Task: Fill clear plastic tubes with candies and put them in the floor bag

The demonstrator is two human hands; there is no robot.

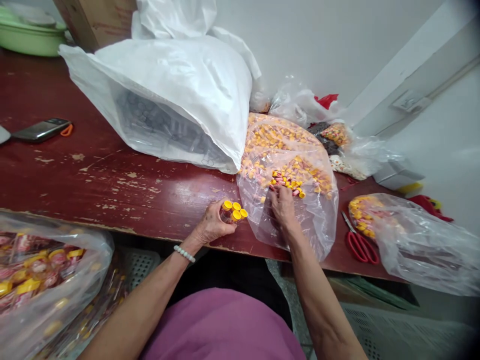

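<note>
My left hand is wrapped around a bunch of several small clear tubes with yellow caps, held upright over the table's front edge. To its right lies a clear plastic bag with many small yellow-and-pink caps in it. My right hand reaches into the mouth of this bag, fingers bent down at a pile of loose caps. Its fingertips are partly hidden, and what they pinch cannot be made out. Behind my left hand, a big white sack gapes open, showing clear empty tubes.
Red-handled scissors lie right of the bag, beside another bag of caps. A bag of filled, yellow-capped tubes stands lower left. A dark phone-like device and a green basin are on the worn red table.
</note>
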